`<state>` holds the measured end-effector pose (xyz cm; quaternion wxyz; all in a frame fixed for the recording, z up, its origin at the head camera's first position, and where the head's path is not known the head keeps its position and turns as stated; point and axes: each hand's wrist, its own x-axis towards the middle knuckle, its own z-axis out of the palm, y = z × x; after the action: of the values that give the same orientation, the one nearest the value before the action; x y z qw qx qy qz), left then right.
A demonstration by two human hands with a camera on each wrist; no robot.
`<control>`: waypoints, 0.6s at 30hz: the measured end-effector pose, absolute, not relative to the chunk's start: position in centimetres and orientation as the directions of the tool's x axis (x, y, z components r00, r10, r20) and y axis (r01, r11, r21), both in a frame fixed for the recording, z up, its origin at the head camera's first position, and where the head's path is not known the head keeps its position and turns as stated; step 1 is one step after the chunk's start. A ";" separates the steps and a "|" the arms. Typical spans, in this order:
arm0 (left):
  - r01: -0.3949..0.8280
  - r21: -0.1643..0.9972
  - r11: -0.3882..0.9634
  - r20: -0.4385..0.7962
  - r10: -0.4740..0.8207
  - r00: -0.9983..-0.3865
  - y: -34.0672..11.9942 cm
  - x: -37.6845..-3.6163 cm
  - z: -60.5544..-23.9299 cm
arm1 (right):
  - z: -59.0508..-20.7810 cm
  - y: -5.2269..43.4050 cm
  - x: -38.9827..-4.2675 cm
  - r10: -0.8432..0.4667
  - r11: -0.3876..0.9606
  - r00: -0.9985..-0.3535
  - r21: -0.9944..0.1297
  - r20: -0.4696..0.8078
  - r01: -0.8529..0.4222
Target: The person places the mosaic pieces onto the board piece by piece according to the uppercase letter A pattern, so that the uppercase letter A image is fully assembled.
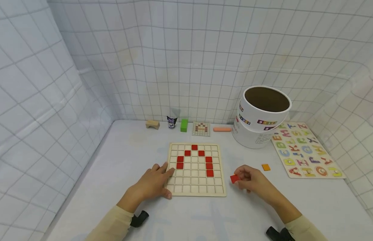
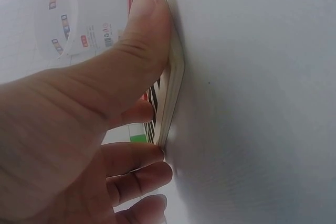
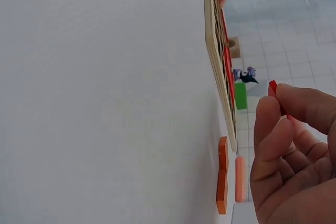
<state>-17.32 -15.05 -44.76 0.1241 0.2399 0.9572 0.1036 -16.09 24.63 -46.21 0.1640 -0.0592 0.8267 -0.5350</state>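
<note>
A wooden grid board (image 1: 190, 193) lies on the table, several red square tiles (image 1: 209, 166) set in its cells in a peaked shape. My left hand (image 1: 153, 180) rests at the board's left edge, thumb by the near corner and fingertips on the side. In the left wrist view the thumb (image 2: 149, 30) lies against the board's edge. To the right of the board, my right hand (image 1: 252, 180) pinches a red tile (image 1: 235, 178) between thumb and fingers, above the table. The right wrist view shows that red tile (image 3: 272, 88) on edge, partly covered by the fingertips.
An orange tile (image 1: 266, 167) lies right of the right hand. Behind it are a white bucket (image 1: 255, 134) and an alphabet board (image 1: 306, 150). Along the back stand a wooden arch block (image 1: 152, 124), a small figurine (image 1: 171, 122), a green block (image 1: 184, 125), a pattern card (image 1: 201, 129) and an orange-pink stick (image 1: 222, 129).
</note>
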 end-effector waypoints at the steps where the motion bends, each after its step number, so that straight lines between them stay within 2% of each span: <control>1: 0.432 0.259 0.864 -0.190 0.484 -0.854 -15.0 -17.4 -44.8 | -46.2 24.4 -16.2 -0.279 0.412 -0.938 -0.908 -0.205 0.076; 18: 0.436 0.240 0.868 -0.175 0.480 -0.860 -15.0 -17.5 -45.3 | -45.9 20.4 -18.1 -0.373 0.348 -0.911 -0.937 -0.178 0.041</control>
<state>-17.46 -15.02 -45.26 0.1151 0.2386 0.9594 0.0962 -18.09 20.43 -45.92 0.1841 -0.1038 0.7999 -0.5616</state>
